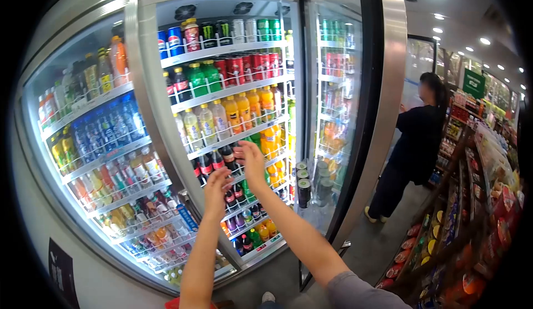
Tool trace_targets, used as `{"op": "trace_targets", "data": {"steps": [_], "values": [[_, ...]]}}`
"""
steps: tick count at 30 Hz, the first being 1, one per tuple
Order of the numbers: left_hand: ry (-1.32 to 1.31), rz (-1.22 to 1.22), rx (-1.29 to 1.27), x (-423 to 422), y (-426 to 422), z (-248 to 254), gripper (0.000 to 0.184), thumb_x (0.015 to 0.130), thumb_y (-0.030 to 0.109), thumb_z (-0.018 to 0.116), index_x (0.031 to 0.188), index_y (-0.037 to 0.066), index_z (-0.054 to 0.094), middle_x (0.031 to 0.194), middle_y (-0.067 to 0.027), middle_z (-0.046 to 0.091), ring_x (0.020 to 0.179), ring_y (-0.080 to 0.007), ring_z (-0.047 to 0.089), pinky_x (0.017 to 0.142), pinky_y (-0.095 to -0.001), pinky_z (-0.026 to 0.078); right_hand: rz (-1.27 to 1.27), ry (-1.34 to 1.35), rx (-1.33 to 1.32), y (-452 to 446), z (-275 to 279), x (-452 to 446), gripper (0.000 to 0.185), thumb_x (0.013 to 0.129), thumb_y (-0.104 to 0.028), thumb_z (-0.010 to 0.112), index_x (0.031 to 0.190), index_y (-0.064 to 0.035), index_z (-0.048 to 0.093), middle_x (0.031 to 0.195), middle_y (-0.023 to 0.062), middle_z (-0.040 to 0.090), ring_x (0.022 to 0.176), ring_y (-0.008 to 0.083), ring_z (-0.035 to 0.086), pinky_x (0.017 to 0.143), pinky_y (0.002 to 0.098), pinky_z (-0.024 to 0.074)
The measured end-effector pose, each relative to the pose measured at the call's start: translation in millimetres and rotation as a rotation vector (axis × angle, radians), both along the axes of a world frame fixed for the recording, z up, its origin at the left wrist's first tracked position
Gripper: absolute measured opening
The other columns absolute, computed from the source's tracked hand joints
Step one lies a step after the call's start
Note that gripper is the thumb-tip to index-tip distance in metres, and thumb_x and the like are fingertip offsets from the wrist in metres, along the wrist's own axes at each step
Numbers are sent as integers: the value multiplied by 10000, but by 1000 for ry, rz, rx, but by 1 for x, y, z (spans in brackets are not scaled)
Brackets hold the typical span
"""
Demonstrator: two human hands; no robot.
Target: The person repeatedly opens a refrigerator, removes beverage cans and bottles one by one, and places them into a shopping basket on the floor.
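Note:
Both arms reach into the open section of the drinks fridge (222,48). My left hand (215,193) is raised before the cola bottles (204,164), its fingers apart and slightly bent, holding nothing visible. Higher and to its right, my right hand (252,166) has its fingers spread toward the cola bottle (227,153) on the same shelf. Whether the fingertips touch that bottle I cannot tell. Just above, a shelf holds pale yellow-labelled bottles (206,124) and orange drink bottles (244,109). Green bottles (248,191) stand lower, partly behind my right hand and forearm.
The glass door (333,114) stands open at the right. Dark cans (303,189) are stacked by its lower part. A closed fridge section (83,109) is on the left. A person in dark clothes (411,131) stands beyond the door, near snack shelves (444,242).

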State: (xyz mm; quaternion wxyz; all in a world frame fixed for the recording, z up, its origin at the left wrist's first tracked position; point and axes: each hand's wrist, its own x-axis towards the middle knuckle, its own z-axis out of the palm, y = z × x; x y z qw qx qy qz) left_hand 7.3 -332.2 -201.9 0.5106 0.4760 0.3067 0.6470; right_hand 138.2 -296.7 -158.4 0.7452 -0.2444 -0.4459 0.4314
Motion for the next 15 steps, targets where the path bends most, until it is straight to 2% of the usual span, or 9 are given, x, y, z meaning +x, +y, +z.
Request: {"op": "trace_targets", "data": {"steps": [2, 7, 10, 11, 15], "values": [[7, -43, 26, -1, 24, 15, 278, 969, 159, 504, 1207, 61, 608, 1167, -64, 652, 945, -137, 625, 797, -238, 465, -10, 53, -1, 30, 10, 1, 284, 1001, -245, 472, 1161, -50, 602, 1012, 76, 679, 864, 134, 630, 761, 267, 507], [69, -113, 27, 14, 85, 52, 327, 971, 147, 486, 1271, 38, 559, 1208, -95, 620, 976, -142, 616, 822, -259, 477, 0, -31, -37, 75, 30, 32, 319, 997, -281, 477, 1178, -49, 602, 1010, 84, 673, 857, 155, 636, 760, 283, 512], [63, -202, 58, 36, 128, 58, 316, 961, 115, 480, 1251, 40, 579, 1167, -77, 643, 955, -131, 623, 824, -248, 469, -46, -51, -80, 81, 26, 55, 351, 990, -315, 484, 1188, -48, 598, 1009, 89, 673, 871, 164, 643, 765, 294, 514], [71, -234, 63, 44, 139, 58, 324, 967, 125, 476, 1266, 45, 569, 1183, -78, 633, 969, -139, 617, 839, -261, 467, -62, -60, -92, 86, 24, 64, 356, 1005, -330, 471, 1174, -52, 614, 978, 65, 679, 828, 134, 635, 719, 263, 504], [72, -351, 84, 81, 161, 59, 316, 975, 132, 470, 1267, 64, 568, 1201, -76, 626, 1002, -153, 611, 862, -278, 460, -165, -140, -125, 83, 23, 103, 395, 996, -370, 472, 1199, -56, 601, 1024, 100, 677, 881, 168, 654, 748, 286, 517]]}}
